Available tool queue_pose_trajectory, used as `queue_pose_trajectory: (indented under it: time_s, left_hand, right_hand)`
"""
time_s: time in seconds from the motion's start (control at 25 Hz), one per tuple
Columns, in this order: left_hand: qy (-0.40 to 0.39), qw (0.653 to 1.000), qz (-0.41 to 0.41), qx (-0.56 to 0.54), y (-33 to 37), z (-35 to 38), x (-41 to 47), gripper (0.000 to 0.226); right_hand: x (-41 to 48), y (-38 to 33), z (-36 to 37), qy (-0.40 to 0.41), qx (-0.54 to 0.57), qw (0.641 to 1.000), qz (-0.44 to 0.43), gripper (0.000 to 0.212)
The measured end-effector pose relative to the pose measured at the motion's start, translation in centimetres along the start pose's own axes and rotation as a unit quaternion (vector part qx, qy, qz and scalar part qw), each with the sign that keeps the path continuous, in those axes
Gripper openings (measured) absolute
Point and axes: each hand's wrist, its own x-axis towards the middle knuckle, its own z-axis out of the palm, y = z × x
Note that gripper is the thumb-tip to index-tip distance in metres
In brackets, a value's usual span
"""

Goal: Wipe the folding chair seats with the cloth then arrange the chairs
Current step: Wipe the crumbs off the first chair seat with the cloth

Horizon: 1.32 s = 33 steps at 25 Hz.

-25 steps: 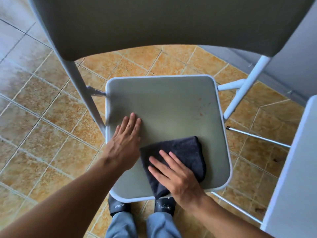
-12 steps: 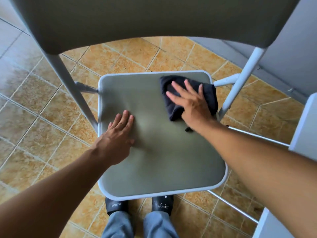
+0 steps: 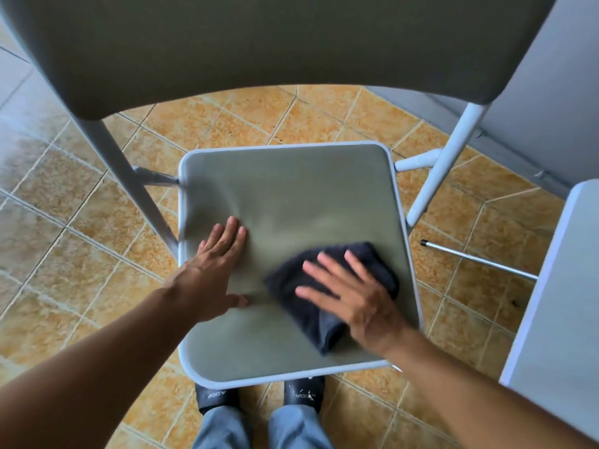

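since sweeping back from the far corner, right hand [image 3: 353, 296] flat on cloth [image 3: 372, 264], near seat [image 3: 291, 189] edge, left hand [image 3: 210, 273] open

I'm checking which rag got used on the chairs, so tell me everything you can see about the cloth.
The cloth is dark, near black or charcoal, with a soft towel-like nap. It is folded or bunched into a thick pad and lies flat on the near right part of the grey chair seat. The right hand presses on it with fingers spread, covering its middle. Its edges look blurred. The left hand rests beside it on the seat, not touching it.
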Motion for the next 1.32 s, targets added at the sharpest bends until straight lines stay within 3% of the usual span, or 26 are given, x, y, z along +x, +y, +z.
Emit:
queue_pose_trajectory:
  time_s: [0.08, 0.2, 0.28, 0.56, 0.72, 0.8, 0.88, 1.0, 1.12, 1.2, 1.32]
  left_hand:
    - [0.004, 1.0, 0.003, -0.003, -0.1, 0.1, 0.0, 0.126]
    - [0.005, 1.0, 0.008, -0.009, -0.2, 0.2, 0.1, 0.126]
    - [0.007, 1.0, 0.01, -0.01, -0.2, 0.1, 0.0, 0.126]
    - [0.006, 1.0, 0.001, -0.014, 0.0, -0.1, -0.1, 0.125]
    - [0.006, 1.0, 0.004, -0.011, 0.0, 0.0, -0.1, 0.125]
    - [0.006, 1.0, 0.008, -0.012, -0.1, 0.0, -0.1, 0.125]
    - [0.009, 1.0, 0.011, -0.021, -0.3, 0.1, -0.2, 0.124]
    - [0.022, 0.999, 0.023, -0.04, -0.6, 0.1, -0.5, 0.123]
    - [0.067, 0.997, 0.018, -0.046, -1.4, 0.9, -2.0, 0.112]
    - [0.096, 0.995, 0.002, -0.012, -2.5, 1.8, -3.7, 0.093]
    - [0.095, 0.995, 0.015, 0.026, -5.0, 2.6, -5.9, 0.075]
  right_hand:
    - [4.0, 5.4, -0.8, 0.018, -0.007, 0.997, 0.078, 0.056]
    - [11.1, 11.9, -3.5, 0.02, 0.001, 0.974, 0.227, 0.088]
    - [13.8, 11.8, -3.8, 0.028, 0.025, 0.96, 0.277, 0.084]
    - [1.8, -4.2, 1.1, 0.041, 0.036, 0.994, 0.09, 0.053]
    - [1.4, -1.5, 0.2, 0.021, 0.016, 0.998, 0.056, 0.047]
    - [6.5, 2.9, -0.3, 0.063, -0.011, 0.99, 0.127, 0.042]
    - [12.9, 6.4, -1.8, 0.052, -0.016, 0.966, 0.253, 0.054]
    - [18.9, 5.3, -2.6, 0.029, 0.008, 0.936, 0.352, 0.061]
    - [16.3, -1.2, -0.4, 0.024, -0.013, 0.965, 0.259, 0.067]
    - [11.9, -5.4, 1.0, 0.028, -0.007, 0.985, 0.173, 0.066]
    - [8.6, -6.4, 1.5, 0.061, 0.028, 0.992, 0.111, 0.057]
